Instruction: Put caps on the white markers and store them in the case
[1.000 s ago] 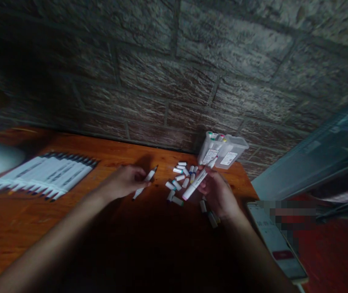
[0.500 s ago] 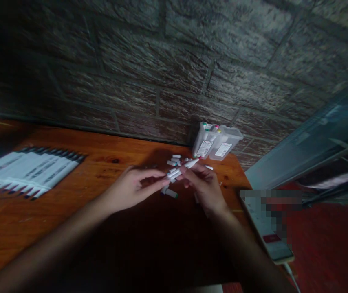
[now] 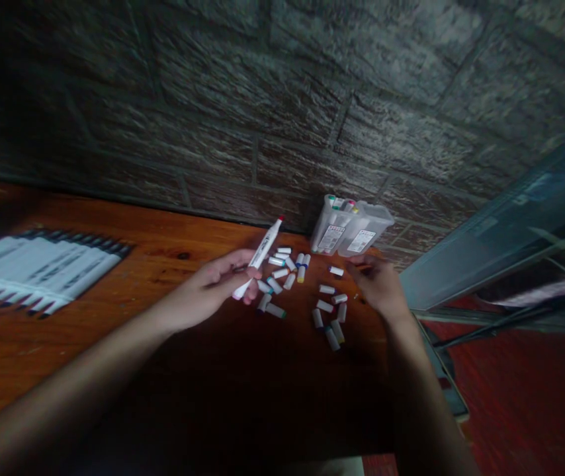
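Observation:
My left hand (image 3: 225, 283) is closed round a white marker (image 3: 264, 246), which tilts up to the right with its bare red tip at the top. Just right of that hand lies a loose group of white marker caps (image 3: 280, 272) with coloured ends. My right hand (image 3: 374, 281) is over the table's right side, fingers curled together; whatever they may hold cannot be made out. Nearest to it is a single cap (image 3: 336, 271), with more caps (image 3: 325, 305) scattered below.
Two clear plastic cases (image 3: 335, 228) stand against the brick wall (image 3: 203, 152), the left one holding several markers. A row of white markers (image 3: 49, 271) lies on the wooden table (image 3: 158, 264) at left. A phone (image 3: 454, 396) is past the right edge, partly behind my arm.
My hands have moved apart. The left hand drew back left with the marker, now tilted more upright; the right hand went right. The caps beneath are now uncovered.

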Demonstrator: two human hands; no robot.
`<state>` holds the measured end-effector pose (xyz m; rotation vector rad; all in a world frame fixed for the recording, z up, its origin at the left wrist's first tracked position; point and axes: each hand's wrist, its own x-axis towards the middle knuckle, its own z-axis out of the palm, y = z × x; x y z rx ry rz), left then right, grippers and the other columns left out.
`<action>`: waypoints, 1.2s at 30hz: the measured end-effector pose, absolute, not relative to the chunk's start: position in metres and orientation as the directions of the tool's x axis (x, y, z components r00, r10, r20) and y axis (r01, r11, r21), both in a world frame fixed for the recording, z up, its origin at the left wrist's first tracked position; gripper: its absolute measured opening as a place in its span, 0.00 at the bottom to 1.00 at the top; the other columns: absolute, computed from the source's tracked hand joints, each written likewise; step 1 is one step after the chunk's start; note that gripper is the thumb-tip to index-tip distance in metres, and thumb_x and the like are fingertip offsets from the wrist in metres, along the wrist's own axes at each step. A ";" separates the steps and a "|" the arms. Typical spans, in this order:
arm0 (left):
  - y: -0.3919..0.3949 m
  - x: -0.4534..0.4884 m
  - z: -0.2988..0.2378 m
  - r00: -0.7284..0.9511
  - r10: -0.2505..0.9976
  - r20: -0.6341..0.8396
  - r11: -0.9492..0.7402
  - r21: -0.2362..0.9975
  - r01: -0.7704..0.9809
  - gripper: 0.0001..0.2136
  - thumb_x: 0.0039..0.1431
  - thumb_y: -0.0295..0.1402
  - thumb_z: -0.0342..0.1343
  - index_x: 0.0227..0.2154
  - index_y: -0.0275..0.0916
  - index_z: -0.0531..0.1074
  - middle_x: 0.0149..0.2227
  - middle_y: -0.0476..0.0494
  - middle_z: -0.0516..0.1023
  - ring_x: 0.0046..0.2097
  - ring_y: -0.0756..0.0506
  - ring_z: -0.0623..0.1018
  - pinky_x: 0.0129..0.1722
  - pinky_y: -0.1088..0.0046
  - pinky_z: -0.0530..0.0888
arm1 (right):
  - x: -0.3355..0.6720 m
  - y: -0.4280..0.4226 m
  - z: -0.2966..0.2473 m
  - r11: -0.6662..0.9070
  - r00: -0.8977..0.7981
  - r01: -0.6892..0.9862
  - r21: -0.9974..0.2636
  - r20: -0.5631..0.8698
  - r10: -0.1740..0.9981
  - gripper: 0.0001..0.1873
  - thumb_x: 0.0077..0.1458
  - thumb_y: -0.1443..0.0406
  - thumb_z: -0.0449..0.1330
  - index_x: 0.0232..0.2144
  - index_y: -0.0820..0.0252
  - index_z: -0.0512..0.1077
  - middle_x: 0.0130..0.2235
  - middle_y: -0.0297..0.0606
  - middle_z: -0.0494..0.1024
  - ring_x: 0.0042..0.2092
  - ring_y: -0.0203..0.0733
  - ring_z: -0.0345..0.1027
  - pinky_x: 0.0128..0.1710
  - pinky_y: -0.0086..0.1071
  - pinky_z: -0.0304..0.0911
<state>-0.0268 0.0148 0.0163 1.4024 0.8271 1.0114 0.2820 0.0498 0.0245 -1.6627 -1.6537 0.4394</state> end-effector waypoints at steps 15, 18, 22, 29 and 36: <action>0.019 -0.026 0.014 0.224 0.975 -0.003 0.071 0.952 -0.298 0.18 0.55 0.42 0.65 0.42 0.36 0.70 0.26 0.54 0.65 0.21 0.58 0.59 0.19 0.82 0.56 | 0.281 0.045 0.003 0.130 -0.126 0.733 -0.667 0.054 0.991 0.06 0.47 0.60 0.67 0.27 0.56 0.78 0.26 0.36 0.82 0.27 0.43 0.75 0.28 0.32 0.63; 0.019 -0.025 0.012 0.220 0.976 -0.010 0.064 0.968 -0.243 0.17 0.57 0.43 0.62 0.42 0.36 0.70 0.26 0.54 0.64 0.20 0.58 0.57 0.18 0.82 0.53 | 0.278 0.045 0.005 0.104 -0.113 0.741 -0.663 0.030 0.993 0.07 0.49 0.60 0.66 0.30 0.56 0.78 0.27 0.36 0.82 0.28 0.43 0.76 0.28 0.32 0.64; 0.018 -0.025 0.011 0.234 0.971 -0.053 0.101 0.976 -0.195 0.19 0.64 0.49 0.51 0.37 0.36 0.70 0.20 0.57 0.54 0.18 0.57 0.52 0.17 0.80 0.49 | 0.272 0.044 0.006 0.119 -0.155 0.744 -0.657 0.003 0.988 0.09 0.51 0.60 0.65 0.34 0.57 0.78 0.29 0.36 0.83 0.28 0.42 0.76 0.27 0.31 0.64; 0.017 -0.023 0.009 0.315 0.949 0.031 -0.005 0.997 -0.081 0.16 0.61 0.43 0.57 0.43 0.35 0.71 0.25 0.54 0.62 0.22 0.55 0.58 0.19 0.79 0.54 | 0.264 0.044 0.009 0.183 -0.136 0.766 -0.617 0.124 0.983 0.08 0.53 0.61 0.63 0.31 0.57 0.80 0.30 0.38 0.83 0.28 0.41 0.74 0.29 0.32 0.63; 0.011 -0.017 0.010 0.473 0.879 0.058 -0.118 0.988 0.100 0.15 0.64 0.43 0.53 0.42 0.35 0.73 0.26 0.51 0.67 0.26 0.52 0.64 0.25 0.78 0.61 | 0.223 0.028 0.022 0.129 -0.175 0.215 -0.968 0.091 0.980 0.15 0.51 0.53 0.66 0.35 0.57 0.80 0.27 0.33 0.77 0.25 0.34 0.63 0.23 0.28 0.58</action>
